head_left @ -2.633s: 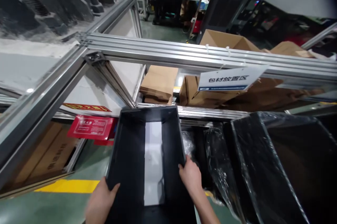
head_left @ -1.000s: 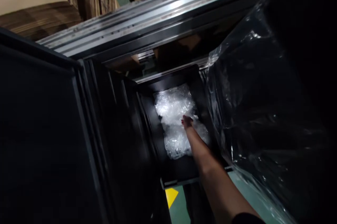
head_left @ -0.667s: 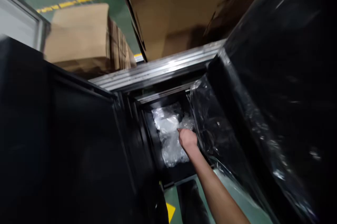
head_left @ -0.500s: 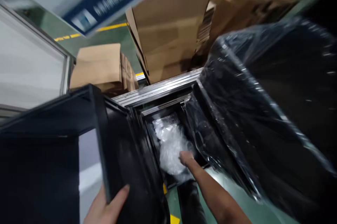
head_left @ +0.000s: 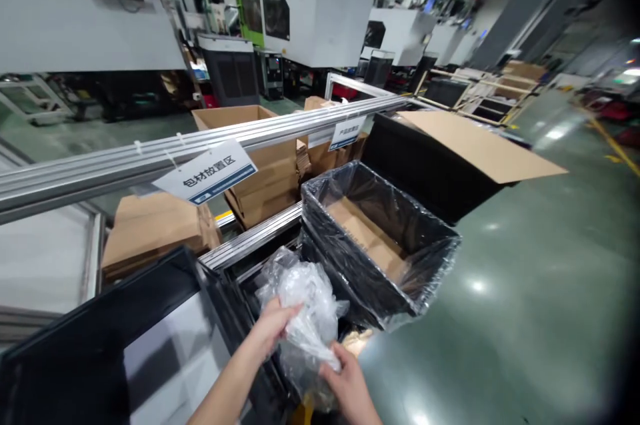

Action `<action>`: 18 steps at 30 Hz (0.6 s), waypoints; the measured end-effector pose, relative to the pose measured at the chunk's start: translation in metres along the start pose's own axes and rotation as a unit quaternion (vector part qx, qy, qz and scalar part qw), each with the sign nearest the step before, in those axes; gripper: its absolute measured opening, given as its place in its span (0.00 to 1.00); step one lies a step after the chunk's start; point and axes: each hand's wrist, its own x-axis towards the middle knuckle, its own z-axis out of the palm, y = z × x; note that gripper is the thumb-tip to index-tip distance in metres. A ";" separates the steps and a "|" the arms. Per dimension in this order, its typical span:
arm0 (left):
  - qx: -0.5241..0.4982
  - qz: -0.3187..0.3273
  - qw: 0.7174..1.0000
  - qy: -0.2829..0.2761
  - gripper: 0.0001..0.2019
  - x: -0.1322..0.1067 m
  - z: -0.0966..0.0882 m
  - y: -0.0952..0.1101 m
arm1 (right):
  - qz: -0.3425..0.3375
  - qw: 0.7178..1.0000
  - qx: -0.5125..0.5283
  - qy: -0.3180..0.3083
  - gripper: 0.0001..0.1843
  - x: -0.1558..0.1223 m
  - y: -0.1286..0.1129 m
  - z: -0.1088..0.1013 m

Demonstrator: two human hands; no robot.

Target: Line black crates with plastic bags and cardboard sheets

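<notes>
Both hands grasp a crumpled clear plastic bag above a black bin, left hand pinching its upper edge, right hand clenched on the lower part; separating the 2 layers likely needs gentle, even pulls.

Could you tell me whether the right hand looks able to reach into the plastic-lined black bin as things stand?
Probably not at once: the right hand grips the clear plastic bag with the left hand, though the lined bin stands open.

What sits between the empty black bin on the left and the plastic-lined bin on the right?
Head view: the crumpled clear plastic bag, gripped by left hand and right hand.
</notes>
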 end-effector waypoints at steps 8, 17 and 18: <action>0.062 0.125 0.990 -0.007 0.14 0.010 -0.052 0.038 | 0.108 0.988 0.082 0.077 0.31 -0.031 0.048 -0.089; 0.214 0.206 0.953 0.062 0.25 0.016 -0.081 0.095 | 0.071 0.994 0.001 0.085 0.22 -0.043 0.076 -0.181; 0.221 0.230 0.943 0.091 0.24 0.005 -0.077 0.101 | 0.060 0.993 -0.035 0.092 0.21 -0.053 0.081 -0.189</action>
